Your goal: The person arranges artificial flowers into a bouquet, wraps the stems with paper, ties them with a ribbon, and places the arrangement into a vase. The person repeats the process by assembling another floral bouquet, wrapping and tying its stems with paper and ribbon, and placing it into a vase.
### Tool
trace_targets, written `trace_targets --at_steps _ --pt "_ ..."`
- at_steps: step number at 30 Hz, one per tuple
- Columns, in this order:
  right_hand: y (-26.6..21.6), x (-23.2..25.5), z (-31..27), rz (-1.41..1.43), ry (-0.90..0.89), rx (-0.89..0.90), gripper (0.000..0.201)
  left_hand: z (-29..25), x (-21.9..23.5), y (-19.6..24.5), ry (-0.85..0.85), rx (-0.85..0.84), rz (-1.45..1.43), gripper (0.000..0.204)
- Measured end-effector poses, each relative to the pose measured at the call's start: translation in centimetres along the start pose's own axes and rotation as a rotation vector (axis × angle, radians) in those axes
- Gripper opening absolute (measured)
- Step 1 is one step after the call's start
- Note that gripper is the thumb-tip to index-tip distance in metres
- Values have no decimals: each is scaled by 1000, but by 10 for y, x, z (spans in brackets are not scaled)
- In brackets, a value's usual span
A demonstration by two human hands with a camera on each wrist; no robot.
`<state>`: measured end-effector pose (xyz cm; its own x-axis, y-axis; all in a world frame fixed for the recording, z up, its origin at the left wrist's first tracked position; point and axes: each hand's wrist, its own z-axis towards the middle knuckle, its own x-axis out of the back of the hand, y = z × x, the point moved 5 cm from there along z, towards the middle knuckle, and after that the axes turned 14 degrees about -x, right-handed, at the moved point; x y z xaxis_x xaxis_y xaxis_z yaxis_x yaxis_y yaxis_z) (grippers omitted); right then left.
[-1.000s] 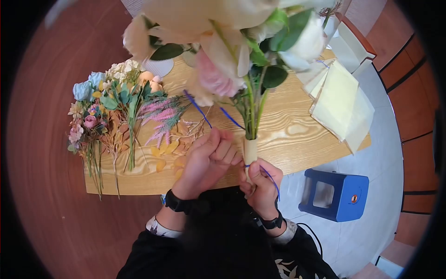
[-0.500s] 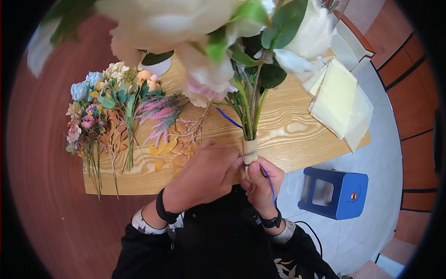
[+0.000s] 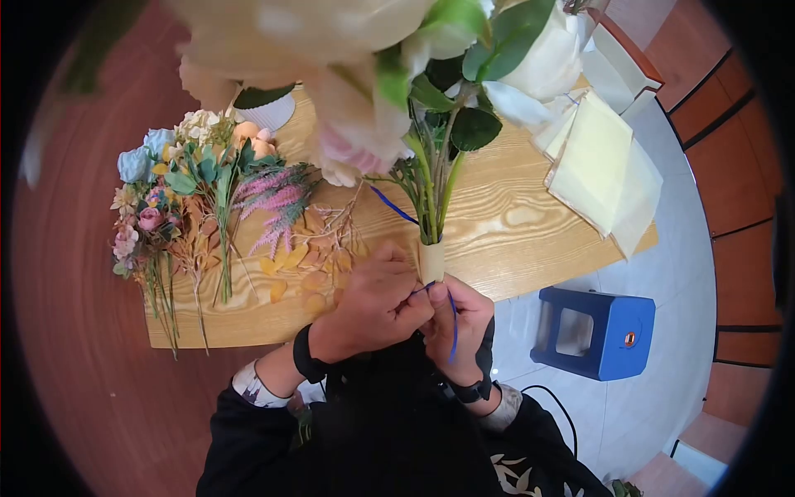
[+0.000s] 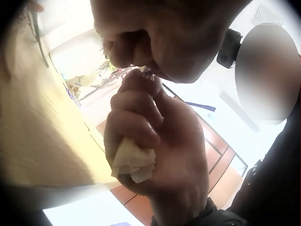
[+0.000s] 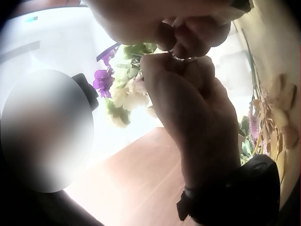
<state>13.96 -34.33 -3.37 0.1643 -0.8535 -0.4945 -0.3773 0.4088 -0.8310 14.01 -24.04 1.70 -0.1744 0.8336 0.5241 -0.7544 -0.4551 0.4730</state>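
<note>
My right hand point(image 3: 464, 327) grips the pale wrap point(image 3: 431, 263) around the stems point(image 3: 431, 195) of an upright bouquet of cream, white and pink flowers point(image 3: 356, 124). A blue tie point(image 3: 454, 331) circles the wrap's lower part, one end hanging over that hand. Against it, my left hand point(image 3: 373, 298) has curled fingers pinching the tie close to the wrap. Another blue strip point(image 3: 393, 205) sticks out left of the stems. The left wrist view shows folded wrap point(image 4: 134, 160) below the right hand's point(image 4: 164, 146) curled fingers; the fingertips' contact is mostly hidden.
Loose flower stems, including pink sprays point(image 3: 273, 199), blue blooms point(image 3: 134, 166) and orange leaves point(image 3: 313, 282), lie on the table's point(image 3: 513, 248) left side. Pale yellow sheets point(image 3: 592, 166) lie at its right. A blue stool point(image 3: 625, 340) stands on the floor at the right.
My left hand has come from beside the wrap to meet the right hand, and the blue length that stretched up from it no longer shows. Bouquet and right hand have shifted slightly left.
</note>
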Motion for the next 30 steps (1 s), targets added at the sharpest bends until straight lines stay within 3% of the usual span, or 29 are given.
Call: trace_targets --at_steps 2,3,6,9,11,12,14,15,18,20,23,24,26,27,29,30 --pt "4 14 12 -39 74 36 32 3 -2 1 -140 139 30 16" --pt "3 21 16 -82 147 74 32 2 0 2 -142 134 37 16" --pt "2 23 18 15 139 32 32 2 0 11 -307 83 138 14" --pt "-4 30 20 -52 193 102 32 12 14 21 -483 163 311 5" --pt "-8 37 24 55 201 88 33 8 20 21 -739 270 298 6" --pt "-9 39 25 61 205 102 33 13 20 24 -741 255 302 6" --pt "-4 43 21 -46 240 93 32 30 20 39 -500 131 -33 13" --pt "-5 40 18 -177 276 163 32 35 16 42 -498 126 -29 13" --pt "4 28 16 -94 217 100 31 53 -3 48 -412 94 -139 17" --pt "-1 23 11 -138 256 172 30 67 -13 43 -316 151 -210 18" --pt "0 18 10 -116 174 98 29 70 -34 31 -294 175 42 9" --pt "0 16 10 -107 148 75 29 73 -38 28 -290 175 47 9" --pt "2 14 9 -84 105 27 29 69 -64 34 -853 -118 220 12" --pt "4 13 7 -72 88 2 29 65 -66 33 -855 -119 218 12" --pt "6 13 6 -45 57 -42 29 65 -60 38 -592 -198 341 13" --pt "5 14 7 -27 46 -56 30 64 -56 42 -599 -212 337 13"
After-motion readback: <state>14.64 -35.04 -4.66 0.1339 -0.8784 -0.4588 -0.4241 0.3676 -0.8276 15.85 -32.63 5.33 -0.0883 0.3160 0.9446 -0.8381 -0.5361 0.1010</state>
